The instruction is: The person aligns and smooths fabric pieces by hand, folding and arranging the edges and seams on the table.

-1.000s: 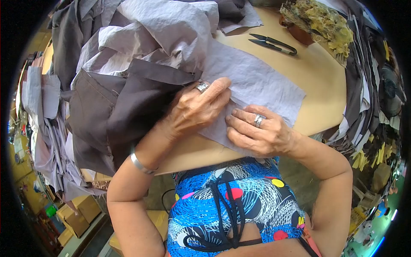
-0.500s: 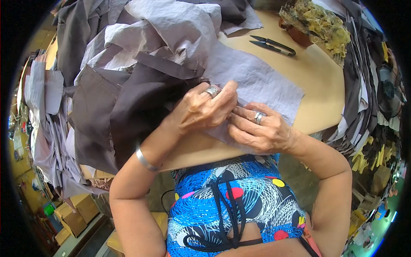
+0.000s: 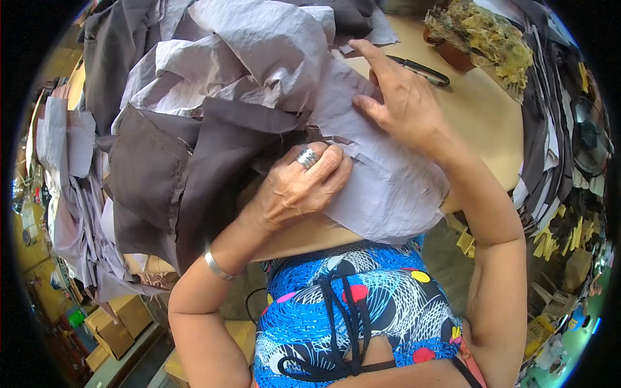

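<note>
My left hand is closed in a pinch on the edge of the light grey fabric, where it meets the dark fabric. My right hand is open above the upper right part of the light fabric, thumb and forefinger apart, with nothing seen between them. Just beyond its fingers lie black thread snips, their blades partly hidden by the hand. A crumpled pale length of cloth is heaped beyond my left hand.
The tan tabletop has a rounded edge near my body. A reddish-brown bowl with a yellowish fibrous clump stands at the back right. Layered cloth hangs at the left and right. Cardboard boxes sit lower left.
My right hand has let go of the light fabric and moved up toward the snips, its fingers spreading. The light fabric has shifted toward the near edge. My left hand stays at the seam.
</note>
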A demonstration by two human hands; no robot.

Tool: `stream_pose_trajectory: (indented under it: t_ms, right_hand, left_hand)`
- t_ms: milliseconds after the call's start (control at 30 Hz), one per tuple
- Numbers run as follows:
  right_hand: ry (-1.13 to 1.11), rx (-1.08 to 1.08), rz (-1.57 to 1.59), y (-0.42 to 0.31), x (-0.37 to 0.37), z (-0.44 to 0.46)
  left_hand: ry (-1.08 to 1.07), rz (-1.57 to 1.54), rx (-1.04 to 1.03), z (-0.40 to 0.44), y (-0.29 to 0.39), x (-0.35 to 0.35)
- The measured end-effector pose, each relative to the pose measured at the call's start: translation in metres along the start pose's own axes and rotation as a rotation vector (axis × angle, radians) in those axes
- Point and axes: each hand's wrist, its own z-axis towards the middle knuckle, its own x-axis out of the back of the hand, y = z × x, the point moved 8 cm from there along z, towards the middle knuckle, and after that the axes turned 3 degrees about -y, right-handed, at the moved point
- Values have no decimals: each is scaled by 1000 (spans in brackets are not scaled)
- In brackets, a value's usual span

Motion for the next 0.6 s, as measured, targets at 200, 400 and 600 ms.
stream_pose_trajectory:
  t_ms: [200,400,600]
  right_hand:
    - [20,75,96,5,-5,-1]
    - [-26,53,290,13,-9,-4]
    - [-22,123,407,9,-10,-5]
  left_hand:
    - [44,-113,93,-1,-7,2]
    - [-1,-116,109,-2,-12,-6]
    - [-92,-163,174,-4,-9,0]
